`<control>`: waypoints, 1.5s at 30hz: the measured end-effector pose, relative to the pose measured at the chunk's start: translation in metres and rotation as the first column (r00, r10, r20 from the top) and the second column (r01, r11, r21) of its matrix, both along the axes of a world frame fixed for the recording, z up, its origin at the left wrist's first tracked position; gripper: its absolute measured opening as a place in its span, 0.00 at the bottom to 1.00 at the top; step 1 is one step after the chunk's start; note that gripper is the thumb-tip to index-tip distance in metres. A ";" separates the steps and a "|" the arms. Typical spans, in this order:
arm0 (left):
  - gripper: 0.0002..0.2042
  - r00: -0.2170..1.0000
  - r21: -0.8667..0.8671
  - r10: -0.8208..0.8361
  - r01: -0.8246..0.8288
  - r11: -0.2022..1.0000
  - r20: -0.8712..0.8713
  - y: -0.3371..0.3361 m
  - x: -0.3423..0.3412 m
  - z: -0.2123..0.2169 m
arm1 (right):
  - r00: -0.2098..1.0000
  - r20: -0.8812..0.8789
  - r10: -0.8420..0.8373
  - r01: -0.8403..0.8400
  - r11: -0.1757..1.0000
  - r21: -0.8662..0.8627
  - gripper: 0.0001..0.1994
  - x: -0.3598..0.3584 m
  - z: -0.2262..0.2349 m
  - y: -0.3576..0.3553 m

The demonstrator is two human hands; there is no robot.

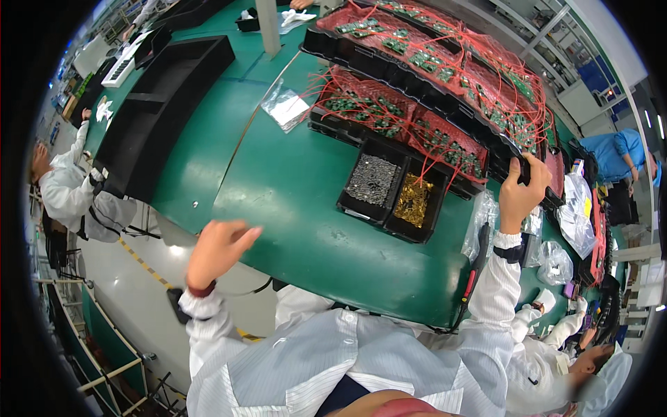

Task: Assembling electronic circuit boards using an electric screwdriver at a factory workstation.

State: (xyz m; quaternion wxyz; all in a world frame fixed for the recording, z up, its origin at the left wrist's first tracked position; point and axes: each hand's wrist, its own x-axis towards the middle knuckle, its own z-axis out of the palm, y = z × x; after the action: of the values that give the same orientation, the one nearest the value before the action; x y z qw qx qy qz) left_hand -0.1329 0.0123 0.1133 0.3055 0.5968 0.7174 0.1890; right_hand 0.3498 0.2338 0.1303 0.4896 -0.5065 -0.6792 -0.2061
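Observation:
My left hand (pixel 221 251) hovers above the near left edge of the green table, holding nothing, its thumb stretched out from the fingers. On the right, my right hand (pixel 526 189) is raised, with thumb and bent fingers at the near corner of a long black tray (pixel 410 73). Green circuit boards (pixel 424 61) with red wires lie in that tray on pink wrap. A lower black tray (pixel 335 127) holds more wired boards. In front stand two small black bins, one with silver metal parts (pixel 373 179), the other with gold-coloured parts (pixel 415 201).
A red-and-black handled tool (pixel 470 285) lies right of the bins, beside clear plastic bags (pixel 554 263). A white-labelled bag (pixel 285 108) rests on the green table (pixel 278 208). A long black divided tray (pixel 170 104) is at left. Co-workers sit left and right.

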 end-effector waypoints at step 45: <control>0.33 0.958 0.626 0.204 -0.287 0.725 0.202 0.230 0.065 -0.102 | 0.983 -0.081 0.165 -0.181 0.946 -0.270 0.10 -0.010 -0.105 0.019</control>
State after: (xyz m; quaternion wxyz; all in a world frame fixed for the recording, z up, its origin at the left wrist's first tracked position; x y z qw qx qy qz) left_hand -0.0678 0.2424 0.0108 0.0941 0.5527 0.6603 0.4997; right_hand 0.3399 0.2532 0.0249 0.4497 -0.5138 -0.7288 -0.0509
